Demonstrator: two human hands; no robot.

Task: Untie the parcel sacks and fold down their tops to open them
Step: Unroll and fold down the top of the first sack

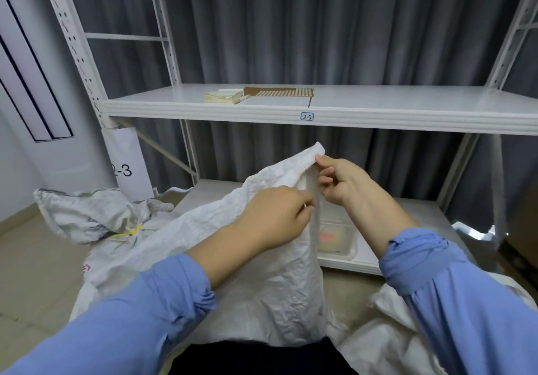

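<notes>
Head camera view: a person in blue sleeves (163, 296) is holding up the neck of a white woven sack (279, 272) in front of a white metal shelf rack (407, 106). The left hand (273, 217) is reaching in from the lower left, its fingers curling round a fold of the cloth just under the top. The right hand (346, 182) is sitting slightly higher and just beside it, thumb and bent fingers pinching the upper edge near its raised corner. The sack is standing directly in front of the person's lap, its long axis running close to upright and its top pointing up toward the shelf bearing a label (307, 116) marked 2-2. Grey curtains (349, 25) are hanging behind the rack, and a stack of paper (222, 97) is lying on the middle shelf. A second sack (87, 217), with a yellow tie (128, 232) cinching its neck, is lying on the tiled floor (35, 258) to the left. A clear plastic box (346, 243) is resting on the lower shelf behind the hands.
</notes>
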